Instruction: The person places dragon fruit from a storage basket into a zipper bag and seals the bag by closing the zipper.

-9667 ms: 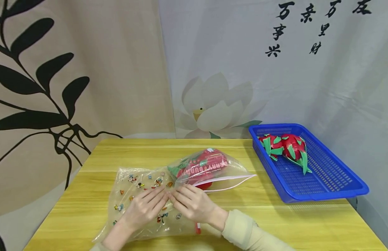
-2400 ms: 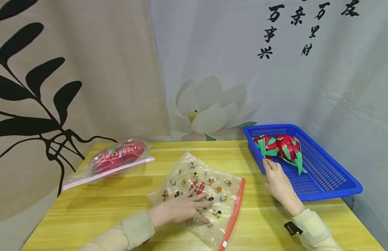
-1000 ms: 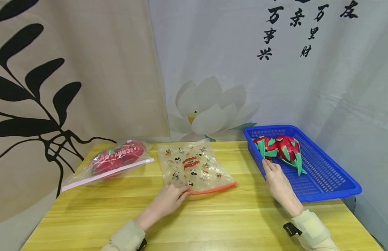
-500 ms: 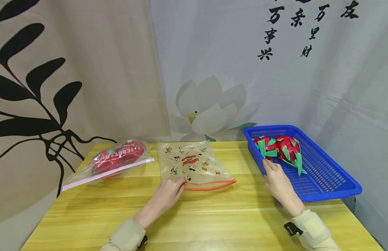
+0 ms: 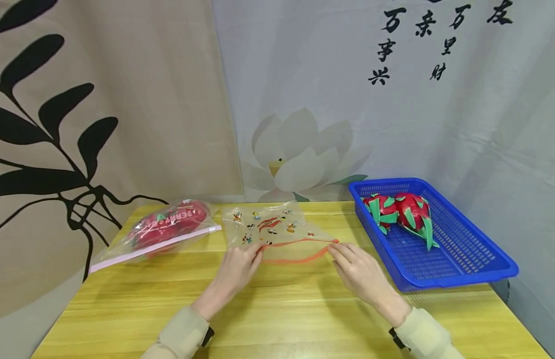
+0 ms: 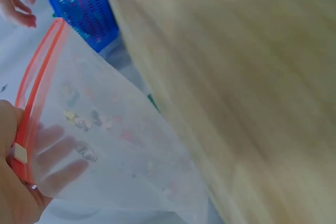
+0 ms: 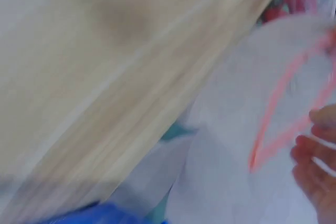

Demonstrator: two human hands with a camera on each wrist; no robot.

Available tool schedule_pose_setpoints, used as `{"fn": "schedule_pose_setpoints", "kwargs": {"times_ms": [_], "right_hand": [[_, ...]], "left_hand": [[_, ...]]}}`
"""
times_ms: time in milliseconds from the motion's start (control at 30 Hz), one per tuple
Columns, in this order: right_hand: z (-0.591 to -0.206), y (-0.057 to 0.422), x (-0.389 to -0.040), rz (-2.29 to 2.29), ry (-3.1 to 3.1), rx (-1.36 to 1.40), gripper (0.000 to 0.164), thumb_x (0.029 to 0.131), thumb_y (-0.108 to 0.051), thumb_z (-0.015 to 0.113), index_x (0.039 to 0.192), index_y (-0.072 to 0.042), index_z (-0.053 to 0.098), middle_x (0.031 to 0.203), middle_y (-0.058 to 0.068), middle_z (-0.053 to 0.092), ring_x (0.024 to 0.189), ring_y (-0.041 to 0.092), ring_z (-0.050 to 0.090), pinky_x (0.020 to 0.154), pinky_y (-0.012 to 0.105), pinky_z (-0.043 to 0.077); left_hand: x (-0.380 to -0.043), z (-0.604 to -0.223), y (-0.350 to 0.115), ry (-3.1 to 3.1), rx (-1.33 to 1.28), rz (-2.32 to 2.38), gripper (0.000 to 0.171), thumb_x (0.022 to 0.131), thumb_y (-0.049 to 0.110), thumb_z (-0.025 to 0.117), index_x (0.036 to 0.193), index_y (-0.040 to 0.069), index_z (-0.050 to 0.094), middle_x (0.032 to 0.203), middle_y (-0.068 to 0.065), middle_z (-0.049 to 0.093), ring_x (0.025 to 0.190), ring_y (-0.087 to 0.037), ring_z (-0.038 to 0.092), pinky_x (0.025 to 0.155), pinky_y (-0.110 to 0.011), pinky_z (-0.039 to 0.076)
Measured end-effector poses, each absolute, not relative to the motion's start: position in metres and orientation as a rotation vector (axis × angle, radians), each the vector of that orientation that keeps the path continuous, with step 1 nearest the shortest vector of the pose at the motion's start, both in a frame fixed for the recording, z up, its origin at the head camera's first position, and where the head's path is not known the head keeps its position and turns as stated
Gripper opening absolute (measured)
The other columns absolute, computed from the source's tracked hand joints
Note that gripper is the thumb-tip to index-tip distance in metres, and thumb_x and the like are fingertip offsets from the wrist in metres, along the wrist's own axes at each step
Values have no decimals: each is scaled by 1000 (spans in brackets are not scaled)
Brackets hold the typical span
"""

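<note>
A clear zip bag (image 5: 270,227) with small cartoon prints and a red zip edge lies at mid table, its mouth gaping toward me. My left hand (image 5: 234,269) pinches the left end of that mouth. In the left wrist view the thumb is in front of the red strip beside a white slider (image 6: 20,153), with fingers showing through the plastic. My right hand (image 5: 360,271) is at the right corner of the mouth. In the right wrist view its bent fingers (image 7: 310,150) stand beside the red edge, not gripping it. No fruit shows inside this bag.
To the right stands a blue basket (image 5: 477,233) holding red and green toy dragon fruits (image 5: 414,209). A second zip bag (image 5: 154,247), with a pale purple zip and red fruit inside, lies at the back left. A printed curtain (image 5: 300,75) hangs behind the table.
My right hand has left the basket rim and come to the bag's right corner. The printed bag was turned mouth toward me, then its mouth widened. Earlier, the fruit-filled bag moved to the back left.
</note>
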State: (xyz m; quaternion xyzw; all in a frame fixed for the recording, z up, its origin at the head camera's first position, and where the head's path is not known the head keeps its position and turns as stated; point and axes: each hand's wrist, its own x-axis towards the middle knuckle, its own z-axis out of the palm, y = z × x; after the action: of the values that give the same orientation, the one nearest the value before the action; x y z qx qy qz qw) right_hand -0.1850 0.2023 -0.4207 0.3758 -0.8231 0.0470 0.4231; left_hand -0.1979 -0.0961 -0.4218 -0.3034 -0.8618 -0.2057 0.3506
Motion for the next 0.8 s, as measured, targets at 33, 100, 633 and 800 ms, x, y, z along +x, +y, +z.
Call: {"fn": "schedule_pose_setpoints", "kwargs": {"times_ms": [33, 100, 633, 800], "right_hand": [[-422, 194, -185, 114, -2043, 986, 42, 103, -22, 33, 107, 1, 68, 102, 12, 71, 92, 26, 66, 79, 35, 55], [-423, 179, -186, 100, -2025, 1042, 48, 105, -26, 26, 111, 0, 67, 105, 11, 70, 94, 24, 66, 80, 34, 55], [-433, 144, -209, 57, -2049, 1092, 27, 76, -3, 71, 102, -8, 70, 98, 3, 74, 90, 19, 68, 78, 30, 56], [-432, 142, -208, 49, -2046, 1108, 30, 72, -1, 75, 101, -9, 71, 95, 2, 74, 89, 18, 69, 80, 30, 56]], "left_hand": [[-198, -419, -95, -2227, -774, -531, 12, 79, 3, 72, 91, 4, 71, 69, -5, 72, 40, 5, 30, 45, -9, 31], [-199, -413, -92, -2236, -755, -526, 10, 79, 4, 71, 89, 5, 71, 67, -3, 71, 40, 4, 31, 46, -12, 32], [-199, -381, -73, -2410, -674, -549, 16, 73, 5, 78, 78, 6, 62, 65, -6, 67, 46, -8, 49, 43, -11, 33], [-203, -373, -73, -2374, -681, -488, 17, 76, 3, 76, 85, 6, 61, 62, -6, 67, 44, -9, 49, 41, -12, 32]]}}
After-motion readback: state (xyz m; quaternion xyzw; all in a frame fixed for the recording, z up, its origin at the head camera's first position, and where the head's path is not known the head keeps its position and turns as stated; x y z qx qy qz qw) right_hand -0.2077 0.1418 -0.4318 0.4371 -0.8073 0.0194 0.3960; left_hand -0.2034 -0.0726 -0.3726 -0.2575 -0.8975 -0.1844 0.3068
